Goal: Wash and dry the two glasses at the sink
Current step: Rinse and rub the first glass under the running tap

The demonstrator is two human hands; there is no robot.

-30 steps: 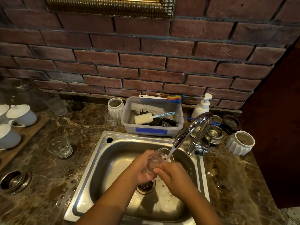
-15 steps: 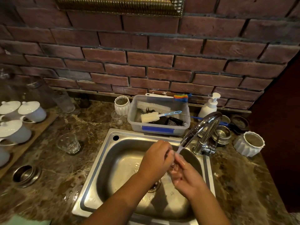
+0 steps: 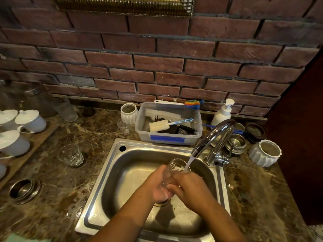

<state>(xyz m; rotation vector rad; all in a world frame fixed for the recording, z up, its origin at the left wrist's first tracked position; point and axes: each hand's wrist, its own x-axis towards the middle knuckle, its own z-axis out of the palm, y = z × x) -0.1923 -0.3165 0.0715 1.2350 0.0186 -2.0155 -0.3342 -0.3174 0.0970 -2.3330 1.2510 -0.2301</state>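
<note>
You hold the glass [image 3: 173, 167] over the sink [image 3: 111, 165], above its drain, tilted with the mouth toward the tap [image 3: 215, 135]. Your left hand [image 3: 160, 187] has its fingers curled round the lower part of the glass. Your right hand [image 3: 190, 189] closes on it from the other side, so both hands grasp the same glass. The water [image 3: 189, 162] runs from the tap, which stands at the right rear corner of the sink, and falls at the mouth of the glass, close above your right hand.

In my judgement you are in the washing or rinsing of the first glass, so the task is in its early part. The second glass [image 3: 70, 155] stands upright on the counter to the left of the sink, well apart from it. I cannot tell if it is already washed. What is left seems to be to finish this glass, wash the other one and dry both. A pale green cloth [image 3: 22, 239] shows at the front left of the sink, at the edge of the view, and it may serve for the drying.

I can read no brand and no word anywhere. The box [image 3: 167, 137] of brushes behind the sink carries a strip of blue tape [image 3: 167, 138] on its front, with no writing that I can see. The bottle [image 3: 222, 113] with a pump, behind the sink at the right, shows no label.
</note>
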